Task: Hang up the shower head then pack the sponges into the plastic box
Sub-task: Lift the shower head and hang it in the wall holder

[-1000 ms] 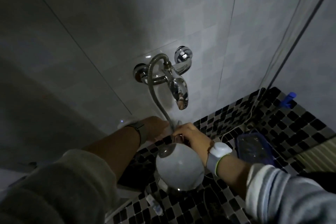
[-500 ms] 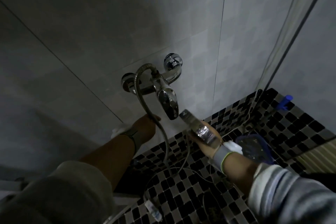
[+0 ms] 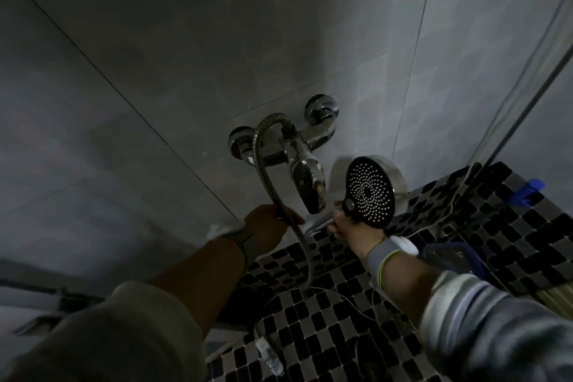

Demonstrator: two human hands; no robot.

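Dim tiled wall behind; shower head is gripped by the right hand, hose seemingly held by the left hand; a bracket must be found.

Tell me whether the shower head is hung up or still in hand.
In hand, not hung. The right hand grips the shower head by its handle beside the tap, spray face toward the camera. No holder shows.

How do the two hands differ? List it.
The left hand touches the metal hose below the tap; the right hand grips the shower head by its handle. The left holds a thin line; the right lifts a round disc, nozzles facing the camera. Both wear wristbands.
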